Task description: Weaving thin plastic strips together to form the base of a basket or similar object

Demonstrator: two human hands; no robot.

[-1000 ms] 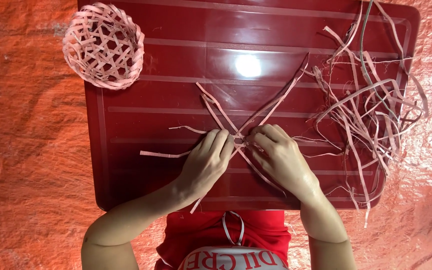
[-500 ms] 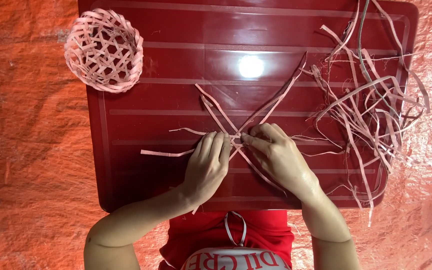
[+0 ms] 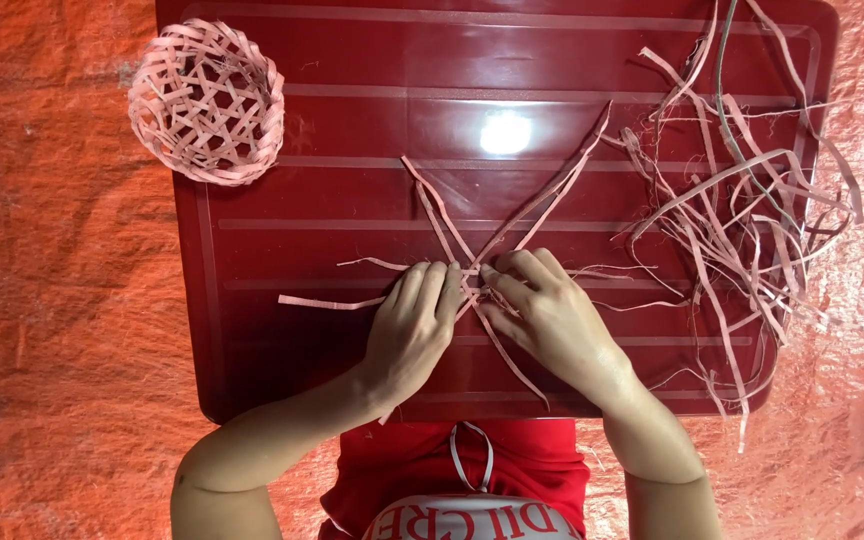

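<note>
Under your fingertips, at the middle of the dark red board, several pale pink strips cross one another in a star. Your left hand lies flat on the near-left side of that crossing, fingers together and pressing the strips down onto the board rather than closing around anything. Your right hand meets it from the other side, fingers curled, the tips pinching at the strips right where they cross; how firmly it grips you cannot tell from this view. The two hands almost touch at the crossing.

From that point, two long strips run away from you and spread apart, one leaning left, one leaning right. Another strip sticks out flat to the left of your left hand, and one runs back toward your body between your wrists.

Farther to the right of your right hand lies a loose tangle of spare strips, spilling over the board's edge. Well away beyond your left hand, at the board's far left corner, sits a small round woven basket. An orange sheet surrounds the board.
</note>
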